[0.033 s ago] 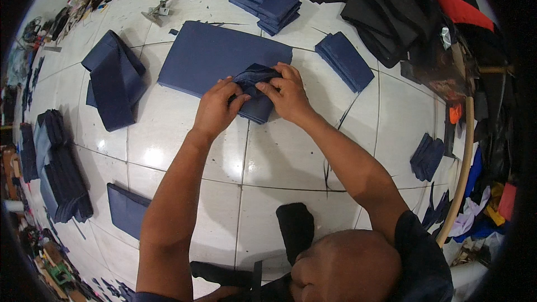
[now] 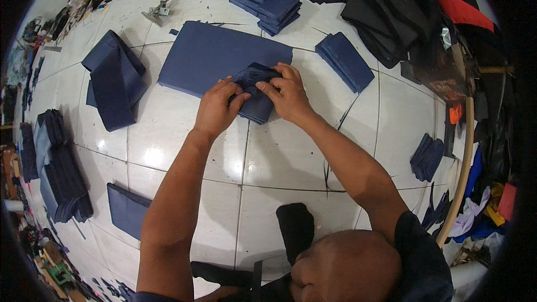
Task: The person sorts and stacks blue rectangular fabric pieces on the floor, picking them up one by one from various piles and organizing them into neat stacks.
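Observation:
A small stack of dark blue cloth pieces point(image 2: 256, 111) lies at the near edge of a larger stack of flat blue cloth point(image 2: 207, 50). My left hand point(image 2: 220, 106) pinches the small stack's left side between thumb and fingers. On the other side, my right hand point(image 2: 287, 92) grips it with its thumb on the upper layers. Between both hands the top layers point(image 2: 254, 71) are bent up and creased. Some fingertips are hidden behind the cloth.
Several folded blue stacks point(image 2: 263, 0) stand at the far side. More blue pieces point(image 2: 344, 61) lie at right, and a folded strip point(image 2: 114, 81) at left. A metal tool with a long bar point(image 2: 162, 8) lies far left. Black cloth point(image 2: 391, 17) is heaped far right. My black-socked foot point(image 2: 295, 229) is near.
The bent top layers between my hands have opened out and flattened a little, showing more of their surface. Both hands stay in nearly the same place.

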Available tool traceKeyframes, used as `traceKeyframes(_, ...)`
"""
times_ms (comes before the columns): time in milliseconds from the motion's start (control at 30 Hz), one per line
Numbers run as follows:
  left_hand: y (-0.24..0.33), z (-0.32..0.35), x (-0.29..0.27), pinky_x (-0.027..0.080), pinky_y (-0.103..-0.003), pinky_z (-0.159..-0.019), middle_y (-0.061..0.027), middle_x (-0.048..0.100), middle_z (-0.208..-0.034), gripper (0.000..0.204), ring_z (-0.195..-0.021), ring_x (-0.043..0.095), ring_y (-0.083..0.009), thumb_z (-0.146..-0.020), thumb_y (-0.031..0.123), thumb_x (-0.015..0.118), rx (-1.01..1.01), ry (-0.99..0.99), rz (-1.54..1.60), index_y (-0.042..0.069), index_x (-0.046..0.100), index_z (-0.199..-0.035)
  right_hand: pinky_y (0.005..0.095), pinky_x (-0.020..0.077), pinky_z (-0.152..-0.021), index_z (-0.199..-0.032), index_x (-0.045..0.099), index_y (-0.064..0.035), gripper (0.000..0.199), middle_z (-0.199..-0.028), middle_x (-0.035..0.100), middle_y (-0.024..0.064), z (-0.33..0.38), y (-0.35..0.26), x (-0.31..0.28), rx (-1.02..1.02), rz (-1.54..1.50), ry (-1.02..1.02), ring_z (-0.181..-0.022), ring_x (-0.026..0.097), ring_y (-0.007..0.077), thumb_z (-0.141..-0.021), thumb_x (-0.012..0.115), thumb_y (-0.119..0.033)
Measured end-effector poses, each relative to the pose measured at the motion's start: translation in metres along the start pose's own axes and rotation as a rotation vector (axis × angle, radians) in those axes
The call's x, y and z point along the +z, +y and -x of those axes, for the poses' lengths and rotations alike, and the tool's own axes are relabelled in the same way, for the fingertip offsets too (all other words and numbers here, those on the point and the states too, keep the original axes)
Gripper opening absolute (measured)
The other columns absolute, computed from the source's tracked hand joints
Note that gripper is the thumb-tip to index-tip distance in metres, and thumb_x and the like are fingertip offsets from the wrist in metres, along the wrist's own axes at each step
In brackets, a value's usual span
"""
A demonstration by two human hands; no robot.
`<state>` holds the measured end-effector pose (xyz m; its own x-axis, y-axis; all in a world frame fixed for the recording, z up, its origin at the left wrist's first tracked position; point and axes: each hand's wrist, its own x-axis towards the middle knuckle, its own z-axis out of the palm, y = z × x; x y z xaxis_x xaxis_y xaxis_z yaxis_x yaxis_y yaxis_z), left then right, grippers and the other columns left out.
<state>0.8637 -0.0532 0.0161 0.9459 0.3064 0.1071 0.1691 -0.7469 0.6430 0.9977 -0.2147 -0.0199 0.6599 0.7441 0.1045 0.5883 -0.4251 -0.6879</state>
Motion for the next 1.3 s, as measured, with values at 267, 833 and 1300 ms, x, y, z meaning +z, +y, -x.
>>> traceKeyframes(267, 0.011, -0.002, -0.007, 0.052, -0.045, -0.087, -0.0184, 0.068, -0.096, 0.013, -0.102, 0.065, -0.0406, -0.093, 0.013, 0.063, -0.132, -0.008, 0.128, 0.000, 0.064, -0.093, 0.0484, 0.0314, -0.113, -0.092, 0.070, -0.0064, 0.031, -0.142, 0.046, 0.0172, 0.020, 0.007, -0.017, -0.064, -0.279, 0.007, -0.141, 0.032, 0.0339, -0.083, 0.078, -0.035)
traceKeyframes(833, 0.008, -0.001, 0.005, 0.051, -0.047, -0.073, -0.0228, 0.063, -0.093, 0.013, -0.087, 0.065, -0.0421, -0.098, 0.010, 0.055, -0.184, 0.126, 0.095, 0.003, 0.045, -0.104, 0.0525, 0.0208, -0.116, -0.080, 0.077, -0.0069, 0.038, -0.145, 0.046, 0.0135, 0.009, 0.006, -0.009, -0.124, 0.057, -0.050, -0.139, 0.033, 0.0352, -0.091, 0.067, -0.042)
traceKeyframes(1300, 0.009, 0.003, -0.005, 0.052, -0.040, -0.074, -0.0165, 0.063, -0.096, 0.015, -0.085, 0.064, -0.0317, -0.088, 0.007, 0.066, 0.080, 0.119, 0.109, 0.003, 0.058, -0.100, 0.0475, 0.0301, -0.105, -0.079, 0.074, -0.0052, 0.042, -0.125, 0.059, 0.0130, -0.002, -0.008, -0.002, -0.038, -0.039, 0.132, -0.122, 0.046, 0.0307, -0.091, 0.066, -0.045)
